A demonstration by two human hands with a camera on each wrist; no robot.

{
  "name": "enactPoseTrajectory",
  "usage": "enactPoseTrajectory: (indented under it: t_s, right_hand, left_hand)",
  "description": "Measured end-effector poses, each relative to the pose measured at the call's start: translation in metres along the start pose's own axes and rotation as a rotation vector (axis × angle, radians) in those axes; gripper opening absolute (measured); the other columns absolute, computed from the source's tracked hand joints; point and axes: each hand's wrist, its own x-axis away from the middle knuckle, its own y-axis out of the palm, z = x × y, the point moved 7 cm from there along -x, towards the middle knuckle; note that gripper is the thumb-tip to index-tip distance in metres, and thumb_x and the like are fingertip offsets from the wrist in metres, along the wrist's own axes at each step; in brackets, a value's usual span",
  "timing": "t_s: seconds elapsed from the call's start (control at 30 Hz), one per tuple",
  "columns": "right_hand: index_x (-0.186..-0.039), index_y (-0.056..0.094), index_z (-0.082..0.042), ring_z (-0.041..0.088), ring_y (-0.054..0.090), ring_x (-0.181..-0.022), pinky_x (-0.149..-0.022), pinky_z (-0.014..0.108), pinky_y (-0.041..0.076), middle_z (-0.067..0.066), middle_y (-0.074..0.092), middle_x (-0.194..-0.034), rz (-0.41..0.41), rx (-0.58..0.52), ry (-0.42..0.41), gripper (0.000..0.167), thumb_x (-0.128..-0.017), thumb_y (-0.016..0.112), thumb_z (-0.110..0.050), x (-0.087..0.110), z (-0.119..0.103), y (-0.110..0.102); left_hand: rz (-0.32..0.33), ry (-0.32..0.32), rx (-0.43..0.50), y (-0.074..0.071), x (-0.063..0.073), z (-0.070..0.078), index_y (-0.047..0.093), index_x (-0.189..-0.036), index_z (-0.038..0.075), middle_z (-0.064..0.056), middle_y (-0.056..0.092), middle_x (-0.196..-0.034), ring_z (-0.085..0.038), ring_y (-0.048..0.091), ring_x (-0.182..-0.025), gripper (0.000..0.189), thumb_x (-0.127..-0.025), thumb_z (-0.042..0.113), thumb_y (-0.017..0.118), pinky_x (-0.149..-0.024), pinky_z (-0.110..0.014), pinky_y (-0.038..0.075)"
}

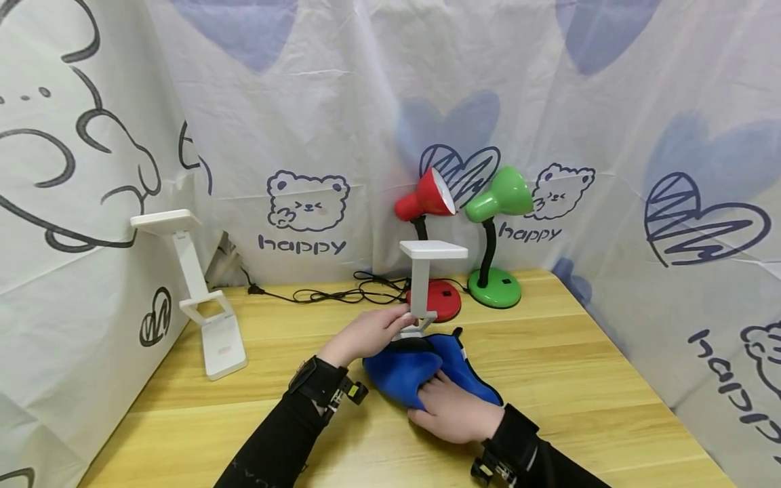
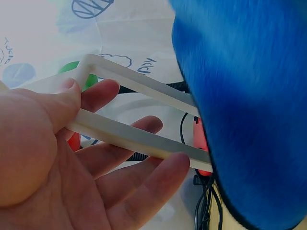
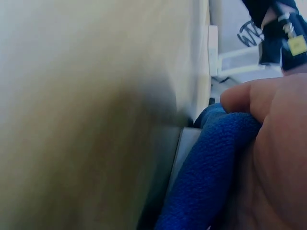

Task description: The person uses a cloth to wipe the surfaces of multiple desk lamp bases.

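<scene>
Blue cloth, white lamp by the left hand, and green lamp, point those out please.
Blue cloth [image 2: 247, 115]: left wrist view, middle of its fuzzy surface.
White lamp [image 1: 419, 286]: head view, its upright post.
Green lamp [image 1: 511, 192]: head view, its shade.

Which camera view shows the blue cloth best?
The head view: it takes in most of the blue cloth, partly hidden by the right hand. The left wrist view shows a large piece cut off by the frame; the right wrist view, only a folded strip.
</scene>
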Motion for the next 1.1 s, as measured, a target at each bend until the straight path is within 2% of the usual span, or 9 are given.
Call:
enactPoseTrajectory:
  t_s: [0.23, 0.33, 0.43, 0.63, 0.9, 1.1]
  right_hand:
    - [-0.145, 0.043, -0.01, 0.027, 0.026, -0.145, -0.115, 0.057, 0.017, 0.007, 0.036, -0.153, -0.013, 0.005, -0.005, 0.062, -0.102, 0.032, -0.053, 0.018, -0.01, 0.005]
    - [-0.144, 0.044, -0.011, 0.027, 0.027, -0.145, -0.115, 0.056, 0.018, 0.006, 0.037, -0.153, -0.003, 0.024, -0.008, 0.06, -0.102, 0.032, -0.052, 0.019, -0.012, 0.004]
    - [-0.141, 0.048, -0.011, 0.026, 0.032, -0.142, -0.114, 0.056, 0.021, 0.006, 0.043, -0.149, 0.02, 0.045, -0.015, 0.058, -0.103, 0.031, -0.052, 0.016, -0.011, -0.001]
    - [-0.136, 0.053, -0.01, 0.025, 0.039, -0.139, -0.114, 0.055, 0.022, 0.007, 0.05, -0.143, 0.036, 0.028, -0.007, 0.057, -0.103, 0.032, -0.051, 0.0, 0.0, -0.006]
    - [-0.144, 0.044, -0.009, 0.025, 0.028, -0.144, -0.117, 0.053, 0.015, 0.009, 0.04, -0.151, 0.041, -0.04, 0.006, 0.058, -0.104, 0.033, -0.048, -0.03, 0.023, -0.01]
    - [-0.134, 0.055, -0.011, 0.025, 0.038, -0.138, -0.114, 0.05, 0.023, 0.005, 0.054, -0.14, 0.067, -0.05, -0.024, 0.046, -0.104, 0.036, -0.041, -0.051, 0.038, -0.019]
  left_hand:
    - [-0.013, -0.001, 0.012, 0.002, 0.0, -0.001, 0.055, -0.112, 0.041, 0.016, 0.063, -0.103, -0.008, 0.061, -0.093, 0.029, -0.103, 0.051, 0.03, -0.081, -0.034, 0.048]
    - [-0.012, 0.003, 0.01, 0.002, 0.0, -0.001, 0.055, -0.111, 0.041, 0.017, 0.063, -0.104, -0.007, 0.062, -0.096, 0.029, -0.103, 0.052, 0.03, -0.083, -0.035, 0.049]
    - [-0.008, 0.005, 0.011, 0.001, -0.001, -0.001, 0.056, -0.118, 0.041, 0.017, 0.064, -0.109, -0.008, 0.062, -0.102, 0.031, -0.103, 0.051, 0.03, -0.087, -0.037, 0.049]
    - [-0.009, 0.004, 0.008, -0.001, -0.003, -0.002, 0.057, -0.127, 0.036, 0.016, 0.064, -0.115, -0.01, 0.061, -0.105, 0.039, -0.102, 0.052, 0.031, -0.09, -0.04, 0.049]
    - [-0.002, 0.002, 0.0, 0.0, -0.002, -0.003, 0.055, -0.123, 0.043, 0.016, 0.065, -0.112, -0.009, 0.061, -0.11, 0.034, -0.101, 0.054, 0.032, -0.094, -0.041, 0.048]
    - [-0.007, 0.019, 0.012, 0.001, -0.002, -0.002, 0.058, -0.122, 0.037, 0.014, 0.065, -0.114, -0.011, 0.061, -0.111, 0.036, -0.102, 0.052, 0.033, -0.095, -0.042, 0.047]
